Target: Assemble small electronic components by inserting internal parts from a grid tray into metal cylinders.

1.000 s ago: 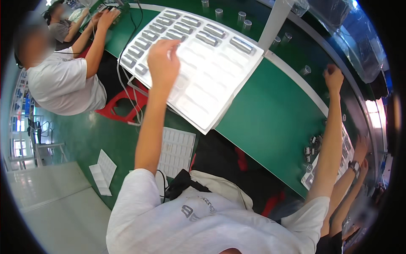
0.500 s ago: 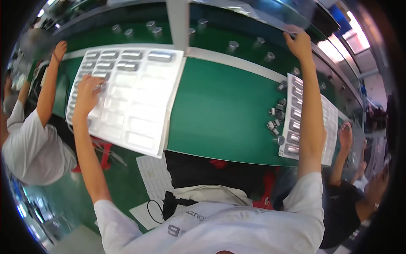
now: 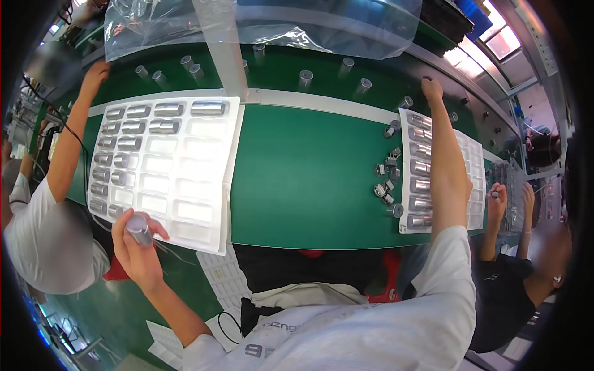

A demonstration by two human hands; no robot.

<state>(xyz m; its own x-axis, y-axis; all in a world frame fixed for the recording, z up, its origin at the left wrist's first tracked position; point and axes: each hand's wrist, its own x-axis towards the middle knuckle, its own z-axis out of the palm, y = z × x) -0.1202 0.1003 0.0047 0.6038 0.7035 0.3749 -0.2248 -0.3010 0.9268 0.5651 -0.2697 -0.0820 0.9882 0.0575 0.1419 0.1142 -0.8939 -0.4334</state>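
At the far left, a person in a white shirt (image 3: 37, 216) is by the table, with one hand (image 3: 96, 75) up near the back. Next is a big white tray (image 3: 216, 238), flat on the green table (image 3: 303, 179). Rows of silver cans (image 3: 129, 143) lie on their sides in its left and far slots. Your left hand (image 3: 141, 263) is at the tray's near left corner. Its fingers are bent round one silver can (image 3: 139, 230), closed only as far as the can lets them. The can's flat round end faces up at you. I cannot tell if this hand touches the tray.

More white trays (image 3: 223, 278) are down on the floor. At the back, a grey post (image 3: 229, 71) stands up, and a clear plastic sheet (image 3: 278, 25) hangs across. More cans (image 3: 305, 78) stand on the dark green strip (image 3: 281, 77).

To the right, a heap of small metal parts (image 3: 388, 173) sits beside another tray (image 3: 405, 227) with its own row of cans. Your right arm reaches over it. Your right hand (image 3: 432, 91) is past its far end, with fingers that look curled; I cannot tell how tightly, or if they hold anything. At the far right is a person in a black shirt (image 3: 501, 303).
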